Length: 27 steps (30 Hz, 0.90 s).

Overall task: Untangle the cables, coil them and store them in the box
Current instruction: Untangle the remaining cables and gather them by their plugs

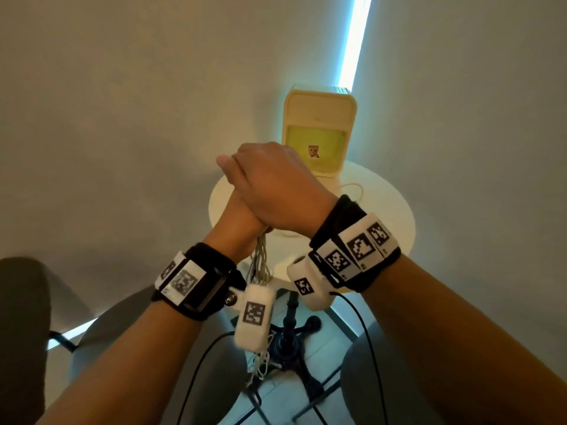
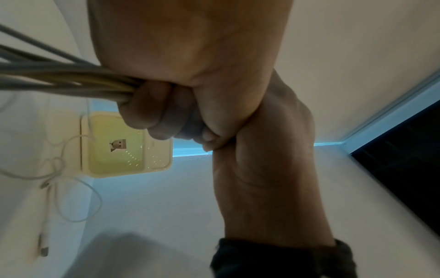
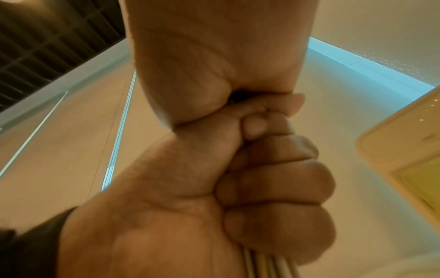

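Observation:
A bundle of grey-white cable strands (image 1: 260,259) hangs from my left hand (image 1: 242,216), whose fist grips it above the near edge of the table. The left wrist view shows the left hand's fingers (image 2: 147,112) curled round the bundle (image 2: 66,79). My right hand (image 1: 276,185) lies crossed over the left fist, with its fingers curled over the fist's top (image 3: 269,109). What it holds there is hidden. The pale yellow box (image 1: 319,96) stands open at the table's far side, behind the hands. A second thin white cable (image 2: 59,169) lies loose on the table beside the box.
The round white table (image 1: 383,210) stands on a black pedestal foot (image 1: 288,338) over a tiled floor. A dark chair (image 1: 24,317) is at the left. Black wires (image 1: 199,363) trail from my wristbands. A plain wall is behind the box.

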Motion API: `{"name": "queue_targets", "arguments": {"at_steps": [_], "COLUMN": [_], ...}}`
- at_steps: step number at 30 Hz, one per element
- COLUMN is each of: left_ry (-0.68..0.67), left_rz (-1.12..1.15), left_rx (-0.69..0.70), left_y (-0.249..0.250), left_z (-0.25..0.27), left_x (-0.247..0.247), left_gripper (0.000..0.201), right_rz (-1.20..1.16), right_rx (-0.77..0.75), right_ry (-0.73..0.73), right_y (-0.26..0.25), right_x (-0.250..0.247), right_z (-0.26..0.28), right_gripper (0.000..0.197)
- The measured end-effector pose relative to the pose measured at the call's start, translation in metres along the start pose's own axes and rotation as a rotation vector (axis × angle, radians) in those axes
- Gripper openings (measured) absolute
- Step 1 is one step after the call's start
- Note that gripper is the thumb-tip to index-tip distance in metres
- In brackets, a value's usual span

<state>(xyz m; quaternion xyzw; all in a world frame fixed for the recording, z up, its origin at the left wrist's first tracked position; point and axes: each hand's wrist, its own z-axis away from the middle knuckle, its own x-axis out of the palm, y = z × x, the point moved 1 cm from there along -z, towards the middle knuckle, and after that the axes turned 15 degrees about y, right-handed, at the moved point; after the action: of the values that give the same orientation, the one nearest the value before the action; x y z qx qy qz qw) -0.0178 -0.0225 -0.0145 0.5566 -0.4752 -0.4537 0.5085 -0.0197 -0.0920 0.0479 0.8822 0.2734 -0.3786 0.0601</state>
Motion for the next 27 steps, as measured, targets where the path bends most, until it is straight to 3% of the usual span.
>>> {"name": "queue_targets", "arguments": {"at_steps": [3, 5, 7, 10, 11, 14, 17, 20, 24, 27], "left_ry": [-0.016, -0.039, -0.067, -0.134, -0.141, -0.150, -0.132, -0.076, -0.013, 0.021], "left_rz": [0.004, 0.007, 0.020, 0.110, 0.112, 0.096, 0.080, 0.086, 0.083, 0.111], "left_rx": [0.014, 0.066, 0.095, 0.033, 0.031, 0.029, 0.023, 0.017, 0.049, 0.113], "left_y": [-0.007, -0.007, -0.003, -0.002, -0.003, -0.009, -0.013, -0.016, -0.020, -0.019], "left_z": [0.002, 0.001, -0.001, -0.003, -0.003, -0.005, -0.006, -0.008, -0.009, -0.010], "left_x": [0.006, 0.007, 0.008, 0.009, 0.009, 0.011, 0.017, 0.022, 0.025, 0.026], "left_gripper": [0.041, 0.042, 0.044, 0.049, 0.050, 0.050, 0.049, 0.048, 0.049, 0.051], "right_rz": [-0.030, -0.265, -0.461, -0.364, -0.252, 0.077, 0.224, 0.304, 0.352, 0.278], "right_rx": [0.012, 0.117, 0.232, 0.410, 0.475, 0.617, 0.647, 0.639, 0.592, 0.641], "right_ry": [-0.069, -0.046, 0.082, 0.246, 0.200, -0.193, -0.432, -0.476, -0.447, -0.395], "right_y": [0.010, 0.020, 0.038, 0.093, 0.116, 0.167, 0.190, 0.198, 0.197, 0.191], "right_x": [0.000, -0.007, -0.018, -0.022, -0.018, 0.000, 0.016, 0.028, 0.025, 0.011], "right_z": [0.005, 0.009, 0.013, 0.029, 0.037, 0.069, 0.100, 0.112, 0.116, 0.112], "right_gripper": [0.052, 0.053, 0.043, 0.030, 0.030, 0.026, 0.032, 0.036, 0.016, 0.008]}}
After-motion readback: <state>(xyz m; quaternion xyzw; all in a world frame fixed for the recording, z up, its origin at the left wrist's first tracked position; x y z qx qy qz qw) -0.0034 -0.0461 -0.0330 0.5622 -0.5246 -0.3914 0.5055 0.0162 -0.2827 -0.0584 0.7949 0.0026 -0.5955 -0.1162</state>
